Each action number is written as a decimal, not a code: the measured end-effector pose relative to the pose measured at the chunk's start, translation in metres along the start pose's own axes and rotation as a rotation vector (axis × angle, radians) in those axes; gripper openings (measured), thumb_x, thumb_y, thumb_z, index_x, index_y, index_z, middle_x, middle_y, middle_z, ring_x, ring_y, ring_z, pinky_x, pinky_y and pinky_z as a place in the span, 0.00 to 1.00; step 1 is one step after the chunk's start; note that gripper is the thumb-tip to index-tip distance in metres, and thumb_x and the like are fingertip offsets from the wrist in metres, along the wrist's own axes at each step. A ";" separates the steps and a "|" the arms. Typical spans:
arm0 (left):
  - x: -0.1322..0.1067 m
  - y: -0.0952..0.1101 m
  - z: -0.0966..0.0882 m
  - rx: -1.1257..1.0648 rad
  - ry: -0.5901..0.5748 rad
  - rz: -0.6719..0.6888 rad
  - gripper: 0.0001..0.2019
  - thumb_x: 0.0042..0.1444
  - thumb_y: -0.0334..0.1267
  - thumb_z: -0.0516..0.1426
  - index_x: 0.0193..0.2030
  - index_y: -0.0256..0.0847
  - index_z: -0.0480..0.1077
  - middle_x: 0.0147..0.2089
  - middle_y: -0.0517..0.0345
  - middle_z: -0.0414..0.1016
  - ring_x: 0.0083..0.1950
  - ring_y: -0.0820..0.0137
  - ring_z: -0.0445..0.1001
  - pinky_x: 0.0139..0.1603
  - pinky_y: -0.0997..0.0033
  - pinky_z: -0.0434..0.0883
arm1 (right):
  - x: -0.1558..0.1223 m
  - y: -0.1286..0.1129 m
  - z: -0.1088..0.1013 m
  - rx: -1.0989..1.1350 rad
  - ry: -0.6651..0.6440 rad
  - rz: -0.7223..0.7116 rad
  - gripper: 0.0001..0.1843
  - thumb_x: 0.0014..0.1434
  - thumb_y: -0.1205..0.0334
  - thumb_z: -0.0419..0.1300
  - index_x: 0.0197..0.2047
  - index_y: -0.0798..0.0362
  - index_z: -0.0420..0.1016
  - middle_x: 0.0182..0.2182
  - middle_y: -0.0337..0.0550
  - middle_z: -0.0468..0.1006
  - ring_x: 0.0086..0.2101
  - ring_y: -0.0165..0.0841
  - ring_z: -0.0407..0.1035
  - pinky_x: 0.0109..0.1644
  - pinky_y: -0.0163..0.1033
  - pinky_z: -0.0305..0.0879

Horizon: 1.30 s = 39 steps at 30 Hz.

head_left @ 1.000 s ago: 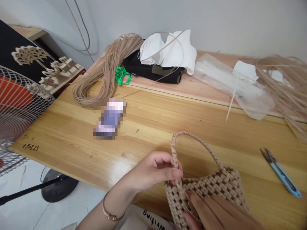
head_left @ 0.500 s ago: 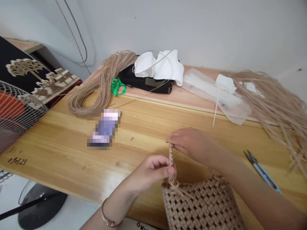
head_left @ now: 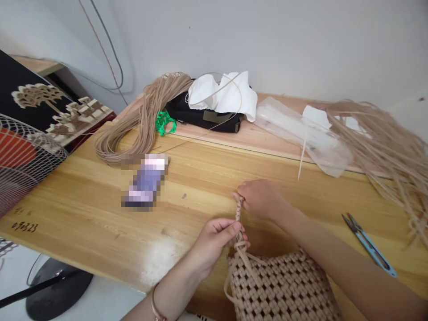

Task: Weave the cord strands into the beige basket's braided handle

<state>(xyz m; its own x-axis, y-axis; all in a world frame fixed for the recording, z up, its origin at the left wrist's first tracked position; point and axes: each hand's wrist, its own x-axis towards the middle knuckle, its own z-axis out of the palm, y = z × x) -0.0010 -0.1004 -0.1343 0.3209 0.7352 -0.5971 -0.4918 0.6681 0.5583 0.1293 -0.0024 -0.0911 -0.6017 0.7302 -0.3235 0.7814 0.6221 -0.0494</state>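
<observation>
My left hand (head_left: pixel 214 246) and right hand (head_left: pixel 261 200) pinch the braided handle (head_left: pixel 238 213), holding it taut and upright; woven cord bag (head_left: pixel 281 287) at near edge of surface (head_left: pixel 83 214), thread snips (head_left: pixel 369 245) to the right

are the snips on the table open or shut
Open: the two blades of the snips stand apart at their tips.

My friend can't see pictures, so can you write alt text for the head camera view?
A left hand and a right hand pinch a braided strap rising from a woven tan bag on a wooden table. Blue-handled snips lie to the right, and a coil of tan strands lies farther back.
</observation>
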 end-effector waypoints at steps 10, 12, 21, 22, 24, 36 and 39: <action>0.000 0.002 0.001 -0.007 0.005 -0.026 0.16 0.41 0.44 0.67 0.26 0.32 0.73 0.23 0.57 0.74 0.26 0.72 0.74 0.29 0.75 0.66 | -0.001 -0.001 -0.002 -0.108 -0.101 0.108 0.11 0.63 0.59 0.55 0.37 0.57 0.73 0.35 0.41 0.76 0.34 0.31 0.72 0.39 0.42 0.69; 0.001 0.002 0.000 -0.013 -0.020 -0.041 0.15 0.42 0.44 0.67 0.26 0.31 0.73 0.24 0.56 0.74 0.26 0.72 0.74 0.29 0.75 0.66 | -0.001 0.000 0.000 -0.101 -0.091 0.112 0.10 0.63 0.59 0.55 0.37 0.57 0.72 0.35 0.41 0.76 0.34 0.31 0.71 0.39 0.42 0.69; 0.006 0.005 -0.002 -0.028 -0.083 -0.045 0.14 0.43 0.43 0.67 0.26 0.32 0.73 0.25 0.53 0.76 0.28 0.70 0.76 0.33 0.72 0.68 | -0.025 -0.001 -0.007 0.026 0.161 0.079 0.14 0.56 0.78 0.51 0.44 0.60 0.70 0.42 0.51 0.72 0.44 0.40 0.65 0.46 0.43 0.62; 0.006 0.005 -0.002 -0.026 -0.081 -0.041 0.14 0.43 0.43 0.66 0.26 0.32 0.73 0.25 0.53 0.77 0.28 0.69 0.76 0.33 0.72 0.68 | -0.034 -0.004 -0.008 0.055 0.189 0.086 0.15 0.57 0.77 0.50 0.46 0.59 0.69 0.43 0.50 0.71 0.44 0.39 0.65 0.45 0.42 0.62; 0.006 0.005 -0.001 -0.018 -0.076 -0.023 0.13 0.43 0.43 0.66 0.26 0.32 0.75 0.25 0.54 0.77 0.28 0.70 0.75 0.33 0.73 0.67 | -0.054 -0.013 -0.007 0.241 0.213 0.015 0.10 0.60 0.72 0.50 0.40 0.55 0.71 0.38 0.46 0.71 0.40 0.36 0.65 0.43 0.41 0.63; 0.008 0.005 0.007 0.139 -0.011 0.045 0.15 0.42 0.45 0.66 0.25 0.31 0.75 0.21 0.58 0.72 0.21 0.79 0.65 0.23 0.79 0.60 | -0.096 -0.051 0.024 0.649 0.309 0.026 0.08 0.55 0.74 0.50 0.32 0.54 0.68 0.37 0.44 0.68 0.39 0.35 0.64 0.41 0.42 0.64; 0.009 0.005 0.008 0.140 0.022 0.040 0.17 0.41 0.46 0.66 0.23 0.31 0.73 0.22 0.58 0.72 0.21 0.78 0.68 0.22 0.79 0.61 | -0.111 -0.053 0.018 0.640 0.310 -0.005 0.09 0.51 0.75 0.51 0.29 0.53 0.68 0.37 0.43 0.71 0.38 0.32 0.67 0.41 0.36 0.66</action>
<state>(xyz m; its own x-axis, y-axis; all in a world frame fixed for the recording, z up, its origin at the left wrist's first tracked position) 0.0054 -0.0896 -0.1319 0.2843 0.7601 -0.5843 -0.3853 0.6487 0.6563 0.1582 -0.1214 -0.0700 -0.5507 0.8336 -0.0425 0.6647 0.4072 -0.6264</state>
